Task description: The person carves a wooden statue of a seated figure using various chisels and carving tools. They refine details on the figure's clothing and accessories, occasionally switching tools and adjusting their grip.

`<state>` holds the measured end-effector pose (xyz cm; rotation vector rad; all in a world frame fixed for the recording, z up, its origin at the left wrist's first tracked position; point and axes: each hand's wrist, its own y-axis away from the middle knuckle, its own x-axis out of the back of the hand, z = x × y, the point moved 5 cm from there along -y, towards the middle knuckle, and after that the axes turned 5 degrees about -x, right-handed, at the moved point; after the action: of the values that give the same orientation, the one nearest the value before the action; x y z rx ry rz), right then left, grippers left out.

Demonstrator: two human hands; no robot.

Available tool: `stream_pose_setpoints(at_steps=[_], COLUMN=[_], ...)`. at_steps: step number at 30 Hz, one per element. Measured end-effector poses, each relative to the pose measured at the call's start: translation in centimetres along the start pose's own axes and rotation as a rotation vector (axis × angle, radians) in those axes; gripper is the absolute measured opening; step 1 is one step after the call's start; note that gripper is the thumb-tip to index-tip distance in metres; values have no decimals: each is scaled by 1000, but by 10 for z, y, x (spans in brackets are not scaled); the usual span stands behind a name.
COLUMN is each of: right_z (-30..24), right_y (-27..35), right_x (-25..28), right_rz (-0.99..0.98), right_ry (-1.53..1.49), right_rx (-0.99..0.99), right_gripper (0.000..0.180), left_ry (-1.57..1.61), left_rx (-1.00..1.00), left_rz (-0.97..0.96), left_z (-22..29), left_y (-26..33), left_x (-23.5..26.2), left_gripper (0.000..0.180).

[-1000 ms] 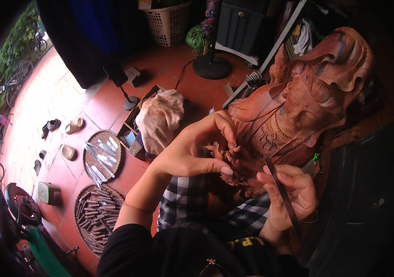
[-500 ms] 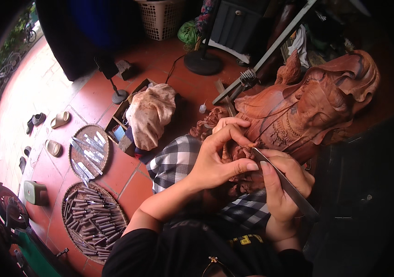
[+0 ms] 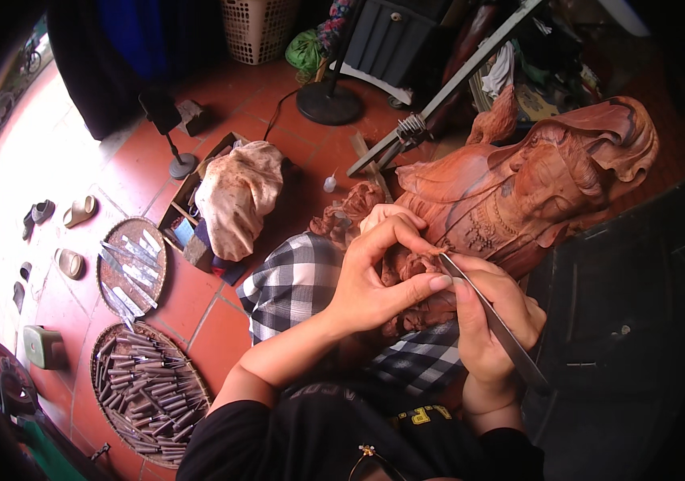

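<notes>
A reddish-brown wooden statue [image 3: 486, 200], carved with a veiled head, beads and folds, lies tilted across my lap, its head to the upper right. My left hand [image 3: 378, 272] curls its thumb and forefinger around a small carved part [image 3: 414, 268] of the statue. In my right hand [image 3: 499, 317] is a flat, dark steel carving blade [image 3: 507, 341], pinched close to its tip. That tip meets the wood beside my left fingertips, and the other end slants down past my right palm. My hands partly cover the spot where the blade touches.
On the tiled floor to the left, one round woven tray [image 3: 167, 280] bears flat blades and another [image 3: 206, 385] many handled carving tools. Beyond my knee, a stained cloth [image 3: 238, 196] covers a box. A metal bar clamp [image 3: 454, 84] stands behind the statue; a black surface [image 3: 631, 297] lies right.
The view has swung slightly, so the floor and trays appear farther left. Both hands keep nearly the same grip, with the blade tip still at the carving.
</notes>
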<state>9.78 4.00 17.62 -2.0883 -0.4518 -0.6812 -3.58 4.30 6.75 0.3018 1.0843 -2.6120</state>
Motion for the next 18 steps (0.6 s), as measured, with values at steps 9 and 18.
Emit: stream_pose_setpoints(at_steps=[9,18], right_z=[-8,-2], right_y=[-2,-1], right_x=[-2,-1], right_rz=[-54,-73], right_ry=[104,83], right_rx=[87,75], right_gripper=[8,7], left_ry=[44,51], left_rx=[9,14], left_rz=[-1,4], left_z=[-2,-3], left_y=[1,2], left_x=[2,0], left_gripper=[33,33])
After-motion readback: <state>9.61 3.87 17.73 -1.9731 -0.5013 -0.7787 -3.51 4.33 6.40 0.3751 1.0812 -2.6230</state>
